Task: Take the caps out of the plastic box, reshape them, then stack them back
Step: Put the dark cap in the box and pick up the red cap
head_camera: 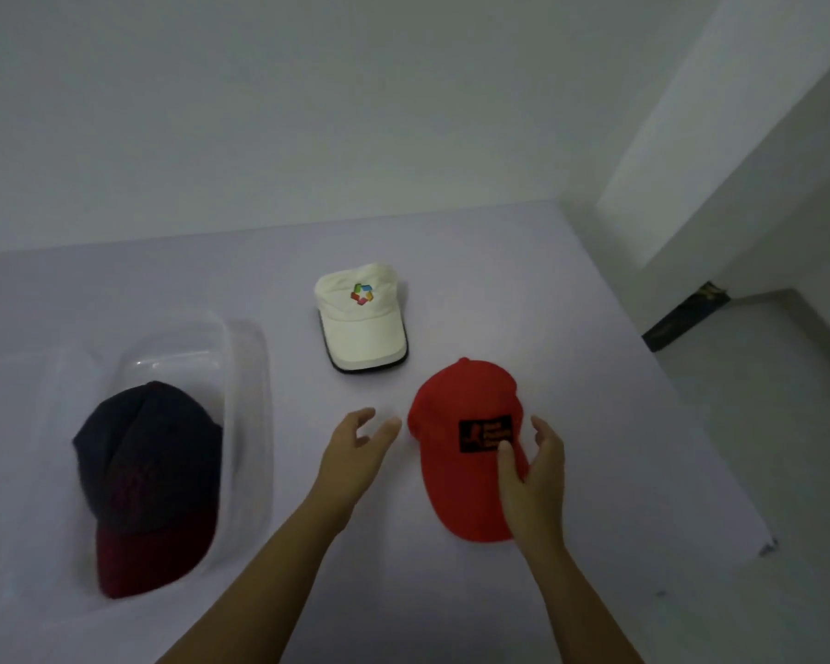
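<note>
1. On the bench [595, 424] in front of me lies the red cap [466, 452], crown away from me and brim toward me, with a black patch on its front panel.
2. My right hand [530, 472] hangs over the cap's right side with the fingers spread and curved; the thumb looks to rest near the patch, but nothing is gripped.
3. My left hand [355, 452] is open too, just beside the cap's left edge, holding nothing.
4. Further back sits the white cap [360, 313], apart from the red one and upright on its brim.
5. To my left, the plastic box [245, 376] holds a dark cap [145, 472] with a maroon brim.
6. I judge the red cap light and soft in the crown, stiffer along the brim. Pressing the crown would dent it, so I would cup both sides low, near the band, and round the fabric out from there.
</note>
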### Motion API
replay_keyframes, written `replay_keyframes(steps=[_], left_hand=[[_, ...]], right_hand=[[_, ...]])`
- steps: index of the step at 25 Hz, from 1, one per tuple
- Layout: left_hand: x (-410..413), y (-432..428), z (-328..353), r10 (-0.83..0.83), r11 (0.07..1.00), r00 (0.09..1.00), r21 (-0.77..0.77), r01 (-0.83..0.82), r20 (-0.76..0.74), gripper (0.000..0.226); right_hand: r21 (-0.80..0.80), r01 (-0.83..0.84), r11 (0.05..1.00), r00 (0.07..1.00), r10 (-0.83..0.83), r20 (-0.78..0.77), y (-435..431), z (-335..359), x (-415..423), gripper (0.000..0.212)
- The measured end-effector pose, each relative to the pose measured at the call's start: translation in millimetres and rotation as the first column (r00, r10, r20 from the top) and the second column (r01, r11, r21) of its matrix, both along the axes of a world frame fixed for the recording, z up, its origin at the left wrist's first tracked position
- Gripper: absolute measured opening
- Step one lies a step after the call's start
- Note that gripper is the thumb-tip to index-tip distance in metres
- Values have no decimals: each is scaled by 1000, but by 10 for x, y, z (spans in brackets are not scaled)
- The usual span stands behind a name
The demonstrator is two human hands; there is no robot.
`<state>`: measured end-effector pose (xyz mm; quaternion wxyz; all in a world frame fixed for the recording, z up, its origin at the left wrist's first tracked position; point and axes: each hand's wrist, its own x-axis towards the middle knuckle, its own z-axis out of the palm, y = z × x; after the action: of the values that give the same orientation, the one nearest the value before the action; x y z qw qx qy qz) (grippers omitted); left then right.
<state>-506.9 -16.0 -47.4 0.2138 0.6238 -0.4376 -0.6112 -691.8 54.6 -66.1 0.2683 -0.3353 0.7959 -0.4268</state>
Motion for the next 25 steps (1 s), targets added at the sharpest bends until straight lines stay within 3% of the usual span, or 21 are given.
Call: replay_keyframes(steps=[3,7,8,11,17,20,25], left_hand=[[-261,-97,-178,-88,994,995,67,90,-40,68],[-482,-266,-357,-139,980,976,119,160,-168,66],[-508,-308,-397,-154,975,971,128,179,-183,65],[-510,-405,-469,-211,956,945,147,252,-249,60],[-399,-470,-362,-151,929,879,238,282,-452,54],[-296,-494,-138,-203,910,856,231,344,-476,73],[161,-600,416,-305,901,837,147,408,-455,75]], right_hand=[[128,-141,982,974,115,194,-106,-101,-518,77],[163,-435,886,827,321,462,-384,-230,-901,112],[156,-489,858,787,357,503,-437,-261,-943,111],[94,-570,817,709,431,558,-494,-334,-993,79],[-115,-476,872,611,422,669,-405,-217,-801,73],[-182,-459,869,631,464,622,-445,2,-646,73],[-276,-490,827,682,561,469,-567,595,-148,74]])
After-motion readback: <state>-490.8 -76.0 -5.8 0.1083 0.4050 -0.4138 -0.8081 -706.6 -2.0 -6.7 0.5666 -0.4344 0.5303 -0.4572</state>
